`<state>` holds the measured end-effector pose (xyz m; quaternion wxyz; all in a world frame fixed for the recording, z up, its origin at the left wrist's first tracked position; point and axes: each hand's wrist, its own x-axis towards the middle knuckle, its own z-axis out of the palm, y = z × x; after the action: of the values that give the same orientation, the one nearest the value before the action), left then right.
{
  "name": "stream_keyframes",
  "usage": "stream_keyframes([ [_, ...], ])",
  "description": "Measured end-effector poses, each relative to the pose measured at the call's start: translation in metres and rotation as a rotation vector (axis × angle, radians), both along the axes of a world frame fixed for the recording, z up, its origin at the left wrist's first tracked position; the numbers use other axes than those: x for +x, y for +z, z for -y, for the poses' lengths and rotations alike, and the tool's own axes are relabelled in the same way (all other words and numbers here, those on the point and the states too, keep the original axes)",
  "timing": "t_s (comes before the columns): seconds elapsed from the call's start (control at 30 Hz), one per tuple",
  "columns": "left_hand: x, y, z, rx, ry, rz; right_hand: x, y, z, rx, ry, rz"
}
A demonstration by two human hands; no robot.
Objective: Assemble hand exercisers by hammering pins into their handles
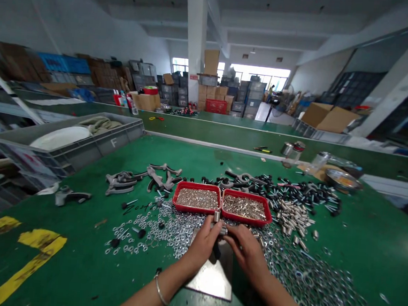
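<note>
Bench: green table [76, 256], me at 6 o'clock. Grey crate [113, 139] at 10 o'clock, well apart from my hands.

Flat metal plate [211, 278] lies under both wrists. Washers [307, 279] are spread loose from 3 to 5 o'clock. Two red trays [196, 198] [245, 207] of small bright hardware sit side by side at 12 o'clock, just beyond my fingertips.

Left hand [202, 245] and right hand [247, 250] meet at centre, above the plate's far edge. The fingertips of both are pinched together on one small metal part [221, 230]. It is mostly hidden, so I cannot tell its exact shape.

Handling, judged: light, rigid, not fragile. Smooth plated surface, likely slippery, and it would roll and be lost among the washers if dropped. Best held by thumb and forefinger across the barrel, close over the plate.
</note>
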<state>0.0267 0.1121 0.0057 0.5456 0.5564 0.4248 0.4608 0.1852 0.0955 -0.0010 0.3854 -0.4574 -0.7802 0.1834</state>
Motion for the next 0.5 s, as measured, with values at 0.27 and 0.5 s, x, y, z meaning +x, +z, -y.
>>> stream_keyframes([
  [0.27, -0.009, -0.024, -0.024, -0.077, 0.227, 0.023, 0.102, -0.02, -0.023, -0.113, -0.392, 0.459],
  [0.5, 0.009, -0.035, -0.012, -0.179, 0.146, 0.054, 0.191, -0.027, -0.076, -0.232, -0.661, 0.55],
])
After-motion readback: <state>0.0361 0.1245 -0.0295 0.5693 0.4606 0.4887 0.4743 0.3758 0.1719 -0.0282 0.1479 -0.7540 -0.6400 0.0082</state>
